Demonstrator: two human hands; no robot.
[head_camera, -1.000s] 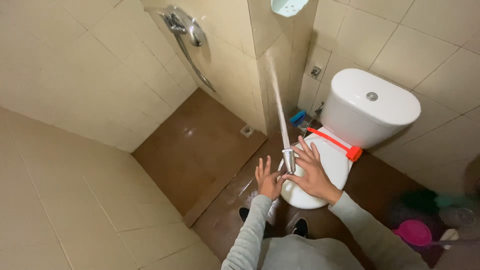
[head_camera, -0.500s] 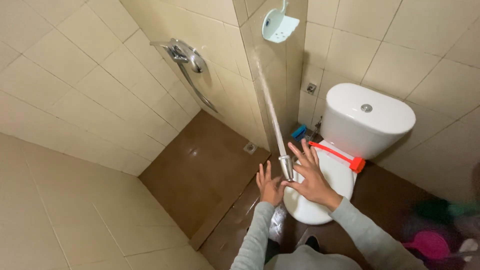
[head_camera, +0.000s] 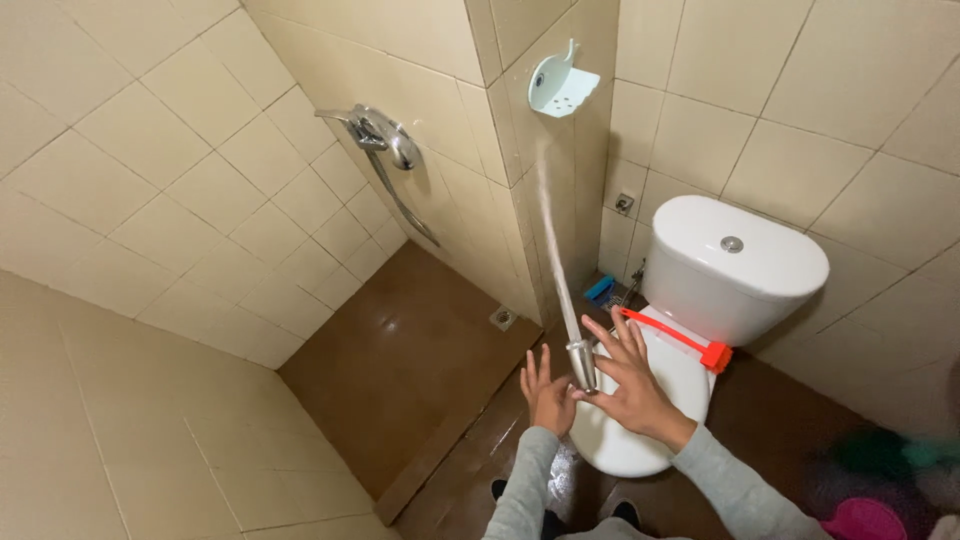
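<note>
Near the lower centre of the frame, the right hand (head_camera: 630, 385) pinches a metal sprayer (head_camera: 582, 364) above the toilet (head_camera: 690, 330), left hand (head_camera: 548, 392) spread beside it; a steady aim probably limits splashing.

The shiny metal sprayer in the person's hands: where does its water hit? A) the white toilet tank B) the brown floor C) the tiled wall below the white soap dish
C: the shiny metal sprayer, pinched by the right hand with the left hand beside it, shoots a thin stream up to the tiled wall below the white soap dish.
</note>
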